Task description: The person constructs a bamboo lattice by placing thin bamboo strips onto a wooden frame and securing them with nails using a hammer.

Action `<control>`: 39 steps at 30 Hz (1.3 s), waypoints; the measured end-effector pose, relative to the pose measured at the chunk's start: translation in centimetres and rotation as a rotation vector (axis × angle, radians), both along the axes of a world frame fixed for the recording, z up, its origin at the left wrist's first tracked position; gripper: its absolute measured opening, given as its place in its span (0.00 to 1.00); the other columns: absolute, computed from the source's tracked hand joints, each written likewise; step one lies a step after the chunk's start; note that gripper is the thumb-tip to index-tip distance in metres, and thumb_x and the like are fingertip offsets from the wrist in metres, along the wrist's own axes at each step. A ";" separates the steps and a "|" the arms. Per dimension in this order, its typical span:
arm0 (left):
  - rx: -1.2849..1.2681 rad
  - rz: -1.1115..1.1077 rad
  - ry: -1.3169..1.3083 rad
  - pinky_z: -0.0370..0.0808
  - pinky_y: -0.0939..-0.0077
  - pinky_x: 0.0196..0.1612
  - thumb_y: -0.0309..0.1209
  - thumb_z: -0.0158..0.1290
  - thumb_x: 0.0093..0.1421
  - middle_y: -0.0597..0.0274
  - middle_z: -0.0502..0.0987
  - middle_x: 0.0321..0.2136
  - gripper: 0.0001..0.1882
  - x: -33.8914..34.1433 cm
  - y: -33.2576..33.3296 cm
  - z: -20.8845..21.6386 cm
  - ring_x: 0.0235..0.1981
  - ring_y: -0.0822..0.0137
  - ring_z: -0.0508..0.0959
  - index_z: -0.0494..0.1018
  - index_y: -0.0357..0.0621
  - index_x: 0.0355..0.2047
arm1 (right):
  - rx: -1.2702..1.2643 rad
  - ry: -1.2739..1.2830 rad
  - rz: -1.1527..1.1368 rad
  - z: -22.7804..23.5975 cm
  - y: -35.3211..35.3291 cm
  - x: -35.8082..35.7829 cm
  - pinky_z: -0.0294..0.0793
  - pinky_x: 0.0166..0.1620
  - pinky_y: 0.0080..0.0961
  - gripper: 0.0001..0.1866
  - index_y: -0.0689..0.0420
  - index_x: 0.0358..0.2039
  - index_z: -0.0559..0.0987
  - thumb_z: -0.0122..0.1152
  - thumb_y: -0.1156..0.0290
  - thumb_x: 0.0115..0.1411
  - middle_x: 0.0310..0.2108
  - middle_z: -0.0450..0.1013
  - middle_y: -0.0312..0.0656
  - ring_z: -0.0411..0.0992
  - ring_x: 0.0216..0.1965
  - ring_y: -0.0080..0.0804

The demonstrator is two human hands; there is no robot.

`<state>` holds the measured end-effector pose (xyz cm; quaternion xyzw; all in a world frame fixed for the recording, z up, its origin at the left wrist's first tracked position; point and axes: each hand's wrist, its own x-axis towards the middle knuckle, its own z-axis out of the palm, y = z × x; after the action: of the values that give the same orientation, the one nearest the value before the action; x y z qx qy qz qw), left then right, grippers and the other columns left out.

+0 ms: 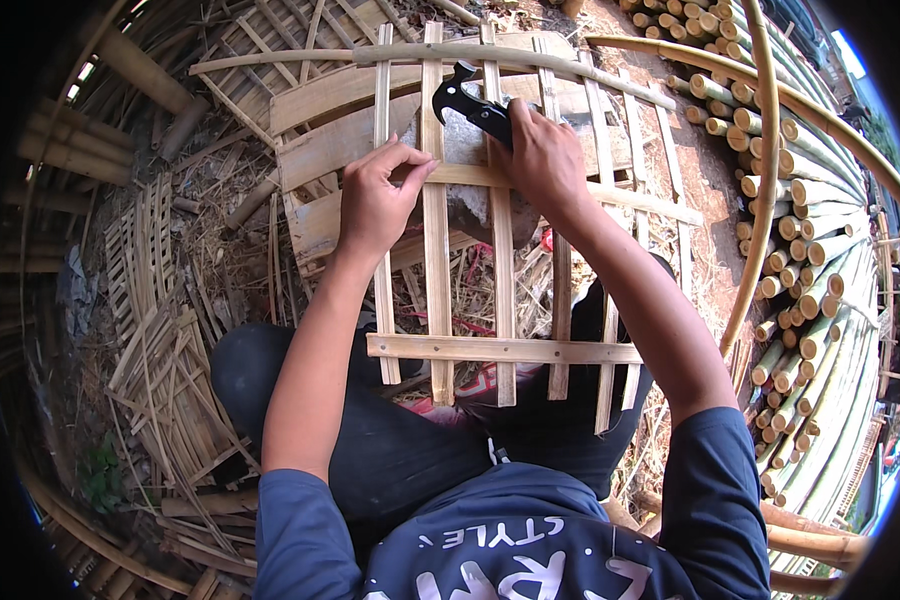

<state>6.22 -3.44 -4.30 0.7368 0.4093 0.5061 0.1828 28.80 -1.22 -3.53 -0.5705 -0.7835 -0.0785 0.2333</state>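
A lattice of upright bamboo slats [438, 250] lies in front of me, its near end over my lap. A nailed bamboo crosspiece [500, 349] joins the slats near me, and a rounded bamboo strip [530, 57] spans the far end. My left hand [380, 190] is closed in a pinch at the left part of the middle crosspiece [620, 195]; anything small between its fingertips cannot be made out. My right hand [545, 155] grips a black claw hammer [480, 110] by its handle, just above the middle crosspiece, with the head toward the far left.
Under the lattice are wooden boards [320, 100] and a grey stone block [470, 210]. Cut bamboo poles [810, 250] are stacked at the right, behind a curved bamboo pole [760, 200]. Loose bamboo strips [170, 390] are heaped at the left.
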 end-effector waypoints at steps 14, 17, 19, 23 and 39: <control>0.015 -0.016 0.053 0.77 0.65 0.33 0.23 0.64 0.55 0.54 0.81 0.28 0.05 0.8 1.1 -0.6 0.30 0.55 0.83 0.78 0.37 0.30 | -0.019 0.033 -0.011 -0.8 0.6 0.7 0.73 0.37 0.41 0.14 0.60 0.41 0.70 0.60 0.67 0.59 0.29 0.77 0.45 0.78 0.30 0.44; 0.035 -0.021 0.094 0.77 0.65 0.33 0.23 0.64 0.55 0.54 0.81 0.28 0.06 1.0 1.2 -0.9 0.30 0.54 0.82 0.78 0.38 0.31 | -0.018 0.035 -0.006 -1.2 0.7 0.9 0.73 0.37 0.41 0.13 0.60 0.41 0.70 0.59 0.68 0.59 0.28 0.77 0.45 0.78 0.29 0.45; 0.045 -0.020 0.101 0.76 0.66 0.32 0.24 0.64 0.55 0.54 0.81 0.28 0.06 1.1 1.3 -1.1 0.30 0.53 0.82 0.78 0.38 0.31 | -0.021 0.032 -0.007 -1.3 0.7 0.9 0.73 0.37 0.42 0.13 0.60 0.41 0.70 0.59 0.68 0.59 0.28 0.77 0.45 0.78 0.29 0.45; 0.058 -0.031 0.096 0.77 0.66 0.32 0.24 0.65 0.54 0.54 0.82 0.28 0.06 1.2 1.1 -1.4 0.30 0.54 0.82 0.78 0.38 0.31 | 0.000 0.026 0.002 -1.5 0.6 1.1 0.74 0.35 0.42 0.15 0.59 0.40 0.69 0.61 0.65 0.60 0.27 0.76 0.47 0.77 0.28 0.47; -0.055 0.013 -0.029 0.80 0.72 0.35 0.24 0.65 0.54 0.55 0.85 0.31 0.10 0.8 0.6 -1.8 0.32 0.62 0.86 0.81 0.42 0.38 | -0.001 0.040 0.018 -1.7 0.5 0.6 0.76 0.33 0.42 0.17 0.58 0.38 0.69 0.63 0.60 0.62 0.26 0.77 0.50 0.77 0.26 0.50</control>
<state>6.97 -2.82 -6.12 0.7213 0.4253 0.5064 0.2058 29.40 -0.71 -5.25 -0.5650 -0.7840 -0.0644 0.2492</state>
